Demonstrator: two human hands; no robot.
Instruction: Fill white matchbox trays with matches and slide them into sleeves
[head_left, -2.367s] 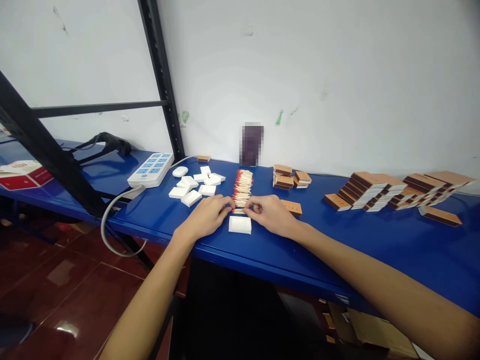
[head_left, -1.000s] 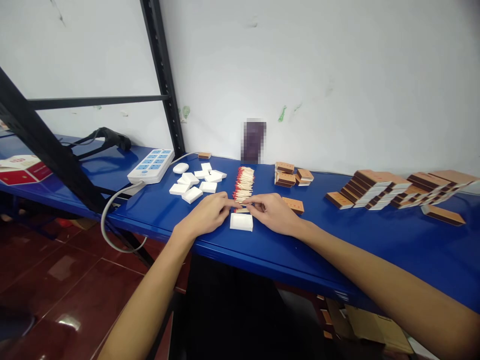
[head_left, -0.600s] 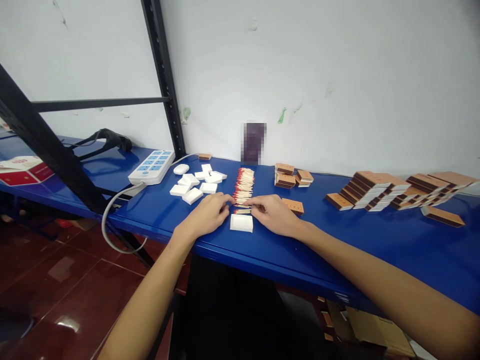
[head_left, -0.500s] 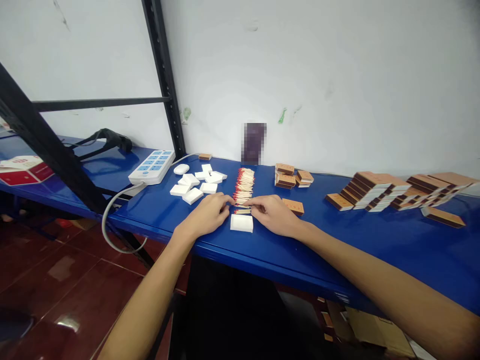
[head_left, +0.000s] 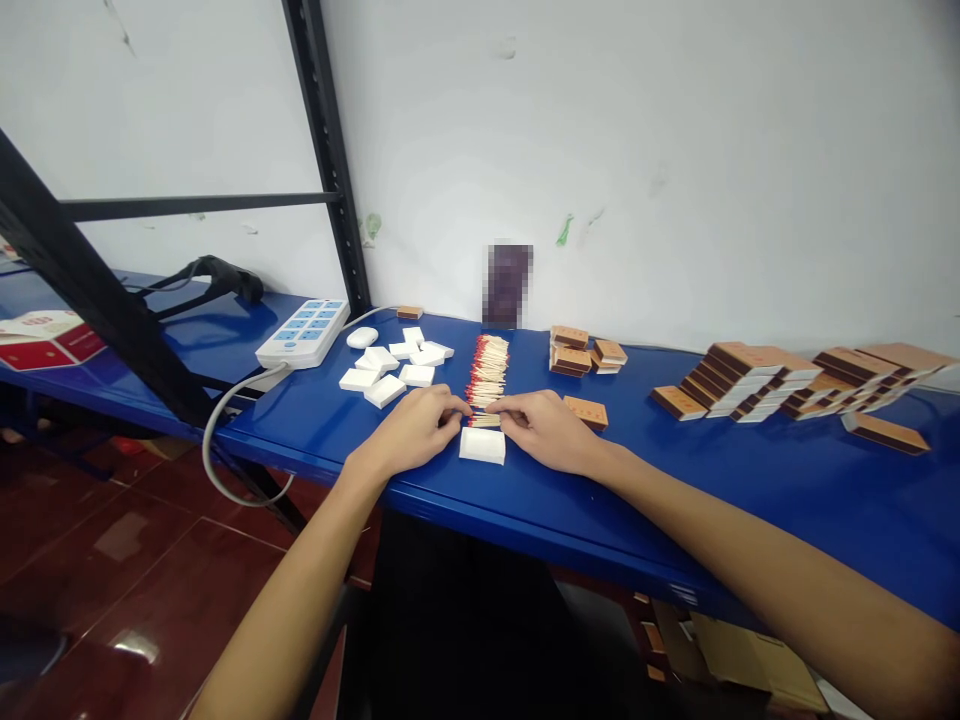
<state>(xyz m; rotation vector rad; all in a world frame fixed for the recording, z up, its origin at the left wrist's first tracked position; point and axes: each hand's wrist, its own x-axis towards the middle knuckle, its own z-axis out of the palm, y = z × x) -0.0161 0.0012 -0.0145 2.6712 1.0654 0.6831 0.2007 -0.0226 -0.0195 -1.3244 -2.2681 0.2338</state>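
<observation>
A long pile of red-tipped matches [head_left: 489, 370] lies on the blue table. Nearer to me, a small group of matches [head_left: 484, 421] sits between my two hands, just behind an open white matchbox tray [head_left: 482, 445]. My left hand [head_left: 426, 425] is at the red-tipped ends, with its curled fingers closed on the small group. From the other side, the fingertips of my right hand [head_left: 546, 425] press at the plain ends of the same matches. The exact contact at the fingertips is too small to make out.
White trays [head_left: 386, 390] lie scattered on the left, beside a power strip [head_left: 304, 333]. Matchboxes [head_left: 571, 360] stand behind my right hand, one box [head_left: 586, 412] lies next to it, and stacks [head_left: 742, 375] are farther right. A black rack post [head_left: 326, 150] rises at left.
Both hands have come slightly nearer to me, toward the white tray, and the small group of matches between them looks gathered closer to it.
</observation>
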